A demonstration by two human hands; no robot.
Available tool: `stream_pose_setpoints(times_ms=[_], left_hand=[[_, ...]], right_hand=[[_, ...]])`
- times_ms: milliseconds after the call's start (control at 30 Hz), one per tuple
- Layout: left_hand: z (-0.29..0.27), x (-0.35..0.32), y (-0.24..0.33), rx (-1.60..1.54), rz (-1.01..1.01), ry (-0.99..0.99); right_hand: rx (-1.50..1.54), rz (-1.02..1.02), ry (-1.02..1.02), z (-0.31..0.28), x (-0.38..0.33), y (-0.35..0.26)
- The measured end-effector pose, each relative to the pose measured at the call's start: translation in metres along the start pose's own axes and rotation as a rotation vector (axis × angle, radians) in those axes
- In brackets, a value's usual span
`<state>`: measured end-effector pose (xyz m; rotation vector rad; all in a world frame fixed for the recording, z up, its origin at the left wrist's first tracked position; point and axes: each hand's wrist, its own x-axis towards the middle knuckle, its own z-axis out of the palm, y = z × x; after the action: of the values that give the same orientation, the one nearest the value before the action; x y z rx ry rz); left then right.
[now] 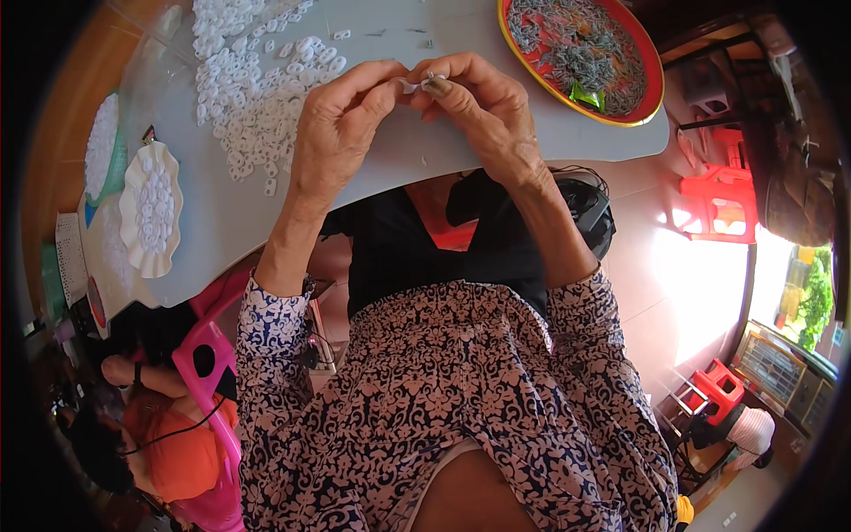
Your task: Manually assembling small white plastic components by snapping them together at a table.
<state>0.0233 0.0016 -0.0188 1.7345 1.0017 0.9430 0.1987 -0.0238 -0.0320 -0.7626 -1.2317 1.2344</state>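
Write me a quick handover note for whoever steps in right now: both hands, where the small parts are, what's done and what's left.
Left hand: fingertips pinching a small white piece above the table edge.
Right hand: pinching the same piece from the other side, along with a small metal part.
Loose white rings: heaped on the grey table, to the left.
Red tray: holds grey metal parts, upper right.
White scalloped dish: holds white pieces, far left; whether they are finished cannot be told.
Left: a large heap of rings and a full tray remain.

Navy-and-pink floral patterned garment with short sleeves, bare forearms.
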Motion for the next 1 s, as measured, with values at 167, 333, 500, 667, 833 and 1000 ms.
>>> stream_pose_setpoints(times_ms=[167,333,500,667,833,1000], left_hand=[[0.02,0.002,-0.001,-0.336,0.08,0.263],[0.02,0.007,-0.006,-0.413,0.075,0.235],[0.016,0.01,-0.004,-0.422,0.071,0.178],[0.014,0.011,-0.001,-0.417,0.062,0.18],[0.015,0.013,0.0,-0.392,0.055,0.184],[0.015,0.015,-0.002,-0.411,0.067,0.177]], right_hand=[[0.012,0.042,-0.021,0.0,0.001,0.001],[-0.02,0.06,0.038,0.0,0.0,-0.001],[-0.077,0.034,0.057,-0.001,0.0,0.004],[-0.03,0.083,0.055,0.002,0.001,0.004],[0.043,0.06,0.07,0.005,0.002,0.003],[0.053,0.045,0.089,0.006,0.001,0.003]])
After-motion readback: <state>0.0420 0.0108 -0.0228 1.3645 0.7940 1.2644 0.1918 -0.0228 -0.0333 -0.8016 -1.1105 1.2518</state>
